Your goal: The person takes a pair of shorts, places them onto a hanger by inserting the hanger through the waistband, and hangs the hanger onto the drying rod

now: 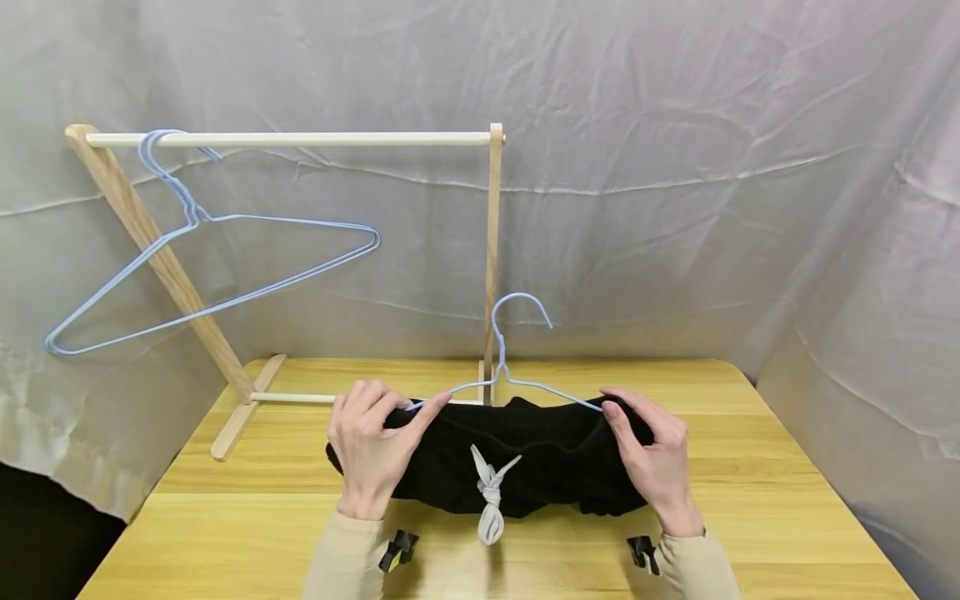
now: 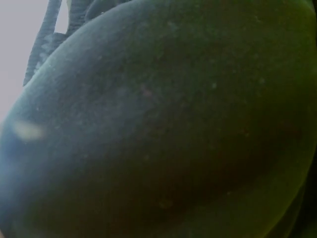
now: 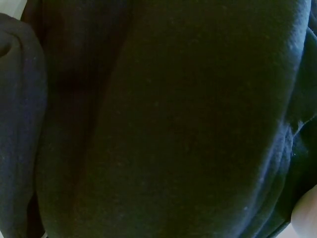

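A black garment point(image 1: 442, 471) with a pale grey drawstring point(image 1: 491, 493) tied at its front is held above the table. From its waist opening rises a light blue wire hanger point(image 1: 551, 388), hook upward, the lower part hidden by the cloth. My left hand point(image 1: 371, 446) pinches the garment and the hanger's left shoulder between thumb and fingers. On the other side, my right hand point(image 1: 654, 454) grips the cloth with the thumb at the hanger's right shoulder. Dark cloth fills most of the left wrist view point(image 2: 163, 119) and the right wrist view point(image 3: 173, 119).
A wooden rack with a white rail point(image 1: 322, 139) stands at the back left of the wooden table point(image 1: 750, 500). Light blue hangers point(image 1: 292, 220) hang near the rail's left end. A grey curtain point(image 1: 675, 208) surrounds the table's back and sides.
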Tool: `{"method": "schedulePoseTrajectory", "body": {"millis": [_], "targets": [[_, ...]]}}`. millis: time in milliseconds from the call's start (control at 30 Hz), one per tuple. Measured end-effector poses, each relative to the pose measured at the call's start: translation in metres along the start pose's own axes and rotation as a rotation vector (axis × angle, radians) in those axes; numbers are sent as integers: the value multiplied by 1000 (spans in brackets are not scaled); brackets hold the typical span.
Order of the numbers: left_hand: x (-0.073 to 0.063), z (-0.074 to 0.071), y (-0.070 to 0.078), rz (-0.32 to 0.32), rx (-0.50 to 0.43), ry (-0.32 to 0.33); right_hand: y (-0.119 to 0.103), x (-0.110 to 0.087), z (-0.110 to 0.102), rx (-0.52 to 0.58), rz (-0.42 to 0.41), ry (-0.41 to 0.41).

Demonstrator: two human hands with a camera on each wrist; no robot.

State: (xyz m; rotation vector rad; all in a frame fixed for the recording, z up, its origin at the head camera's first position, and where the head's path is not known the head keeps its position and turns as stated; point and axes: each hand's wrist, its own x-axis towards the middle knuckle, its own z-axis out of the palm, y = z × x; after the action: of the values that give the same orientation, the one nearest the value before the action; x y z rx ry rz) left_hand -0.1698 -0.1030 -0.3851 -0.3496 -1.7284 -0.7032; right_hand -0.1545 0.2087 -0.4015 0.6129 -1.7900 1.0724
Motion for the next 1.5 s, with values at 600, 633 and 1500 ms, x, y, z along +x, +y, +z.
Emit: {"method": "schedulePoseTrajectory", "body": {"millis": [600,633,1500], "targets": [[-1,1,-1,42,-23,45,-3,-1,1,3,46,-49],[-1,1,-1,43,-24,39,-2,-2,1,1,50,-52],[2,-4,-2,77,-43,-88,-10,2,-1,-24,117,-57]]}}
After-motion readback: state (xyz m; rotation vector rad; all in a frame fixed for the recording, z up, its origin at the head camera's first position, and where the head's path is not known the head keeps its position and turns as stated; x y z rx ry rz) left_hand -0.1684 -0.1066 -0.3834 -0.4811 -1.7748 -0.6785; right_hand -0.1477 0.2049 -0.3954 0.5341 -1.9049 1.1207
